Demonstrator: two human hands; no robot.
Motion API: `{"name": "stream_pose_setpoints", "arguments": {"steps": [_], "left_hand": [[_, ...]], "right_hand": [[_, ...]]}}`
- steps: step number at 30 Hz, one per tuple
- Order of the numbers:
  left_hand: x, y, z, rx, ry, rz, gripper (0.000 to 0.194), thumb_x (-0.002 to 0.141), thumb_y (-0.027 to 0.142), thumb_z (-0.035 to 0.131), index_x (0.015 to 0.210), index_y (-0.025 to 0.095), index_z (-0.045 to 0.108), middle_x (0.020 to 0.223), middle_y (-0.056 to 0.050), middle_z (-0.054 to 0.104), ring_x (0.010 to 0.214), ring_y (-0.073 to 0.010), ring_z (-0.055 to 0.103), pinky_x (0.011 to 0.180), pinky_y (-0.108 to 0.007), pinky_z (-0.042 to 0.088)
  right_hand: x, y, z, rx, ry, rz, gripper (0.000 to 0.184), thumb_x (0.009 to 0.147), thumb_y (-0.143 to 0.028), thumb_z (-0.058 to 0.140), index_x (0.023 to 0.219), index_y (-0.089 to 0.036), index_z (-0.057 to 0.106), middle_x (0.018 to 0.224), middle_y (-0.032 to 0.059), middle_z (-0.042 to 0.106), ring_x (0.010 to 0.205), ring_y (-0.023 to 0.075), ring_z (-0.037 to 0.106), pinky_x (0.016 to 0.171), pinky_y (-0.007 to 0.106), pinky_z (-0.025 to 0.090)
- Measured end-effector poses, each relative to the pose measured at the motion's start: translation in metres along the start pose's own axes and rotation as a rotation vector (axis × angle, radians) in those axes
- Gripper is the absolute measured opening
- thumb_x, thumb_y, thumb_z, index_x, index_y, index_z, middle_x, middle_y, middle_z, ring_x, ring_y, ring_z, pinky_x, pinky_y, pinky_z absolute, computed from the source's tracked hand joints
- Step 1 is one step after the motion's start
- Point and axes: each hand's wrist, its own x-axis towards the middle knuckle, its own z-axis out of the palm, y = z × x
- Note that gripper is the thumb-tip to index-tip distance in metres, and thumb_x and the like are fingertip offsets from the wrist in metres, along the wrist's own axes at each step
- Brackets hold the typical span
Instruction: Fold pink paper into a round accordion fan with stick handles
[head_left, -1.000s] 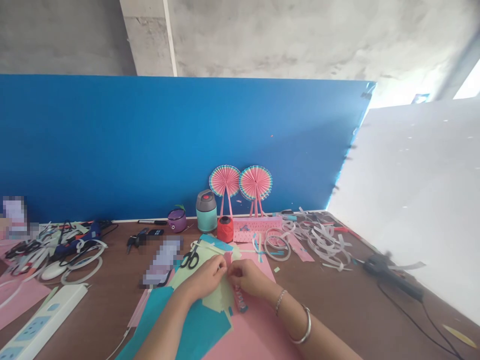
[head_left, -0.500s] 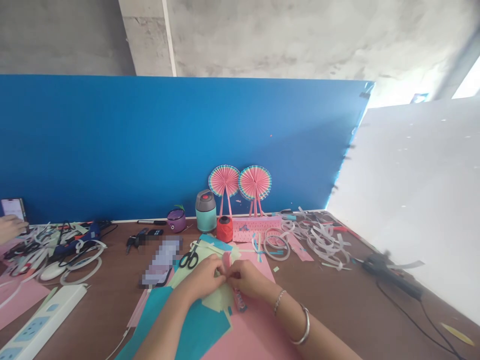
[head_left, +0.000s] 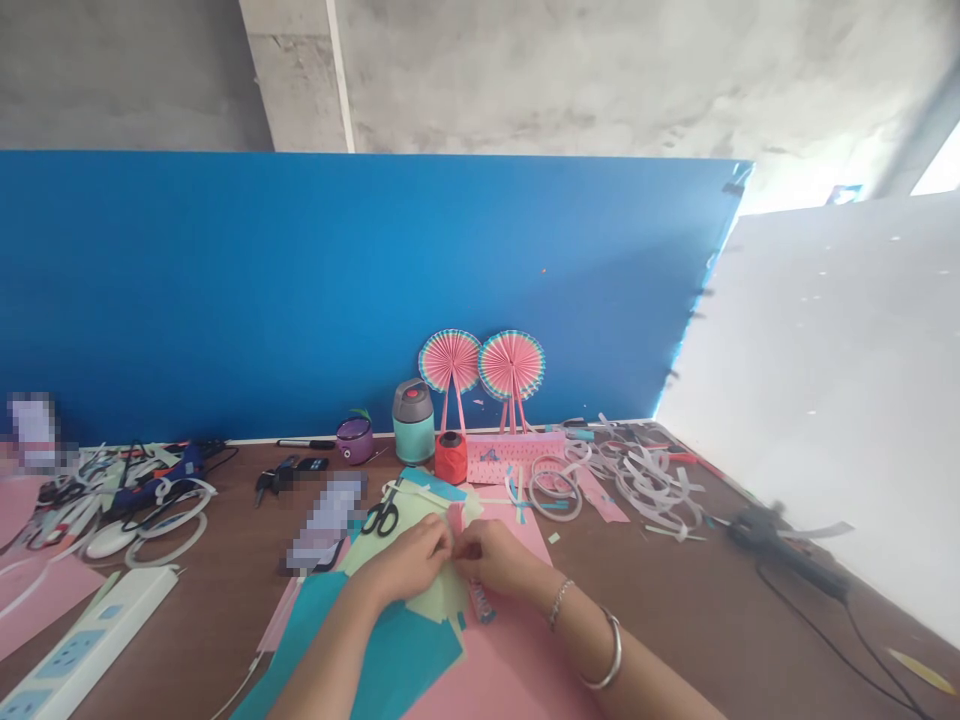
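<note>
My left hand (head_left: pixel 409 562) and my right hand (head_left: pixel 496 557) meet fingertip to fingertip over the table, both pinched on a small piece of pale paper (head_left: pixel 455 543) held between them. Under the hands lie a pale green sheet (head_left: pixel 439 602), a teal sheet (head_left: pixel 390 655) and a pink sheet (head_left: pixel 510 665). A glue stick (head_left: pixel 480 600) lies just below my right hand. Black scissors (head_left: pixel 381 518) rest a little beyond my left hand. Bracelets circle my right wrist.
Two pink paper fans (head_left: pixel 480 365) lean on the blue partition (head_left: pixel 300 290), beside a teal flask (head_left: pixel 413 420), a red spool (head_left: pixel 451 457) and a purple pot (head_left: pixel 354 440). White strips and rings (head_left: pixel 645 480) lie right, a glue gun (head_left: pixel 780 545) farther right, a power strip (head_left: pixel 82 640) left.
Both hands stay pinched together with only small finger shifts. Another person's hand that showed at the far left edge half a second ago is gone.
</note>
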Motion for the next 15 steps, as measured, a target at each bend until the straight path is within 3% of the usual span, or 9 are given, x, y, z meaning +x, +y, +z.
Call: {"name": "stream_pose_setpoints", "arguments": {"steps": [6,11,15], "left_hand": [[0.006,0.001,0.001,-0.116,0.062,0.013,0.010,0.080,0.020,0.040,0.081,0.020,0.050,0.081,0.000,0.055,0.075,-0.0154,0.050,0.066,-0.025,0.038],[0.009,0.001,0.005,-0.088,0.122,-0.052,0.016,0.072,0.020,0.050,0.087,0.020,0.058,0.062,0.004,0.047,0.060,-0.0138,0.046,0.054,-0.023,0.030],[0.011,0.007,0.011,-0.050,0.184,-0.071,0.011,0.070,0.023,0.053,0.075,0.020,0.062,0.066,0.001,0.055,0.065,-0.0149,0.049,0.055,-0.023,0.030]], "right_hand": [[0.000,0.002,0.000,0.025,0.043,-0.003,0.011,0.072,-0.012,0.048,0.062,-0.016,0.051,0.056,-0.0046,0.047,0.053,0.0082,0.040,0.048,0.018,0.029],[0.000,0.005,-0.002,0.125,0.071,0.044,0.008,0.080,-0.015,0.043,0.074,-0.018,0.047,0.064,-0.0019,0.055,0.057,0.0101,0.049,0.052,0.019,0.037],[0.001,0.007,-0.002,0.113,0.073,0.053,0.011,0.083,-0.017,0.042,0.073,-0.018,0.047,0.065,-0.0010,0.057,0.058,0.0107,0.052,0.053,0.019,0.038]]}}
